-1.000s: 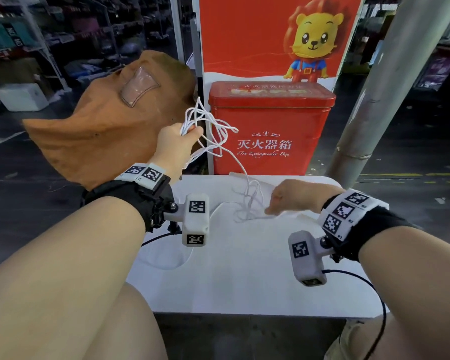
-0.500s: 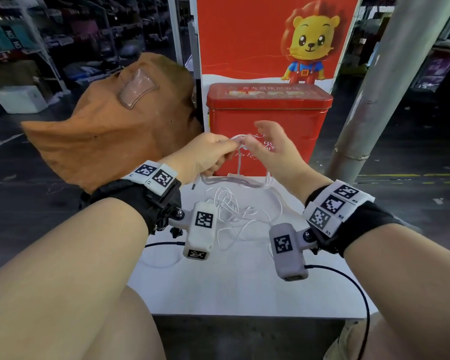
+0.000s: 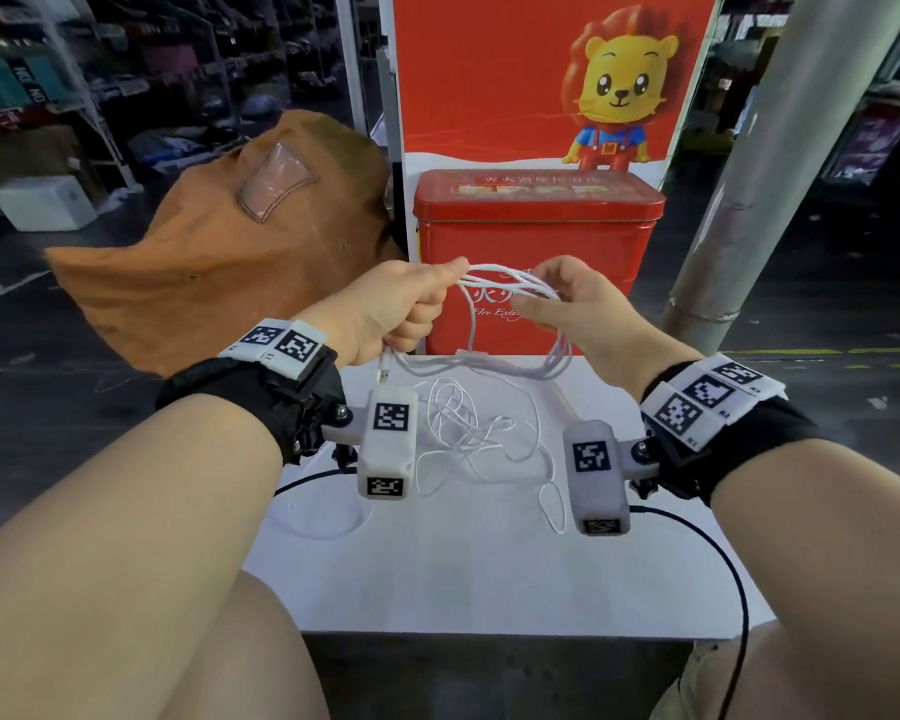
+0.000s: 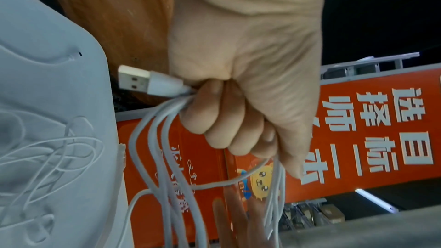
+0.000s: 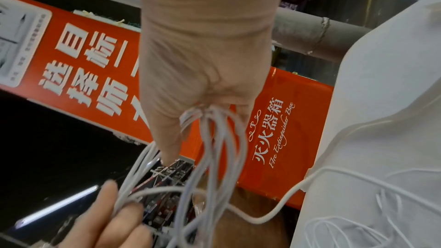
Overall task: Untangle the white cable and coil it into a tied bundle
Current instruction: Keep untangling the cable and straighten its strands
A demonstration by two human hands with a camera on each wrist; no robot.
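A: What colour is the cable (image 3: 510,283)?
B: White, with a silver-tipped white plug (image 4: 143,82), and it lies in thin white loops on a white surface (image 3: 489,574).

A: And behind it?
B: A red box (image 3: 536,241) with white lettering, below a red poster (image 3: 489,80) showing a yellow cartoon lion (image 3: 619,90) with an orange mane, blue shirt and red trousers.

A: To the side?
B: A tan-brown cloth (image 3: 219,272) bearing a clear patch, and a grey pillar (image 3: 780,163).

A: The wrists?
B: Black bands (image 3: 261,397) carrying white tags (image 3: 281,343) printed with black square codes.
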